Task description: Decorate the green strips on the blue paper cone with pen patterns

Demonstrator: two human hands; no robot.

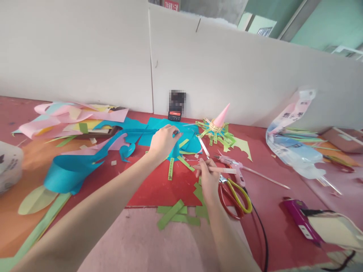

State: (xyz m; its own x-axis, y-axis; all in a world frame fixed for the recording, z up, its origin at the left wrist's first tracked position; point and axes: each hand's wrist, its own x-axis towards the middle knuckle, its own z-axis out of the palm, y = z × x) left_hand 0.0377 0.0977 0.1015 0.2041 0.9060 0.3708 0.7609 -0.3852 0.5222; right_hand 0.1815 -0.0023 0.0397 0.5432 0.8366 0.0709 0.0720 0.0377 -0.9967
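My left hand (164, 140) is above a blue paper piece (175, 154) with green strips (171, 169) spreading out from it over a red board (153, 189). Its fingers are pinched together at the piece's top; what lies between them is too small to name. My right hand (208, 175) is closed around a thin pale stick (227, 170), near the right-hand green strips. Cut green paper pieces (171, 215) lie between my forearms. Just right of my right hand are scissors with red handles (227, 204) and a tool with yellow handles (245, 202).
A pink glue gun (239, 175) with a black cable lies at right. Behind it stands a pink paper cone (221, 116) with green strips. Coiled blue paper (66, 173) and pink scraps (42, 124) are at left. A plastic bag (300, 151) and purple power strip (302, 221) are far right.
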